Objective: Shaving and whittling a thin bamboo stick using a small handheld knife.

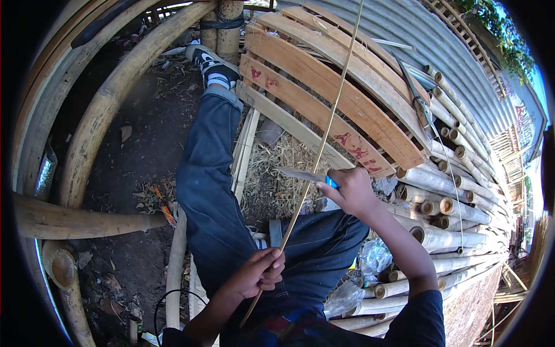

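Note:
A long, thin bamboo strip (330,120) slants from my lap up past the top edge of the view. Low on it, my left hand (263,273) is closed around the strip, above my thighs. My right hand (351,191) grips the blue handle of a knife (300,173). The blade points left and crosses the strip; whether it touches the strip I cannot tell. Below the blade, pale shavings (283,156) cover the ground between my legs. My left leg (208,156), in dark jeans, stretches out forward.
A wooden slatted pallet (324,75) lies ahead, a handsaw (421,104) on its right side. Stacked bamboo poles (457,202) fill the right. Clear plastic bags (347,296) sit by my right hip. Thick curved bamboo (107,98) and a horizontal pole (87,217) stand at left.

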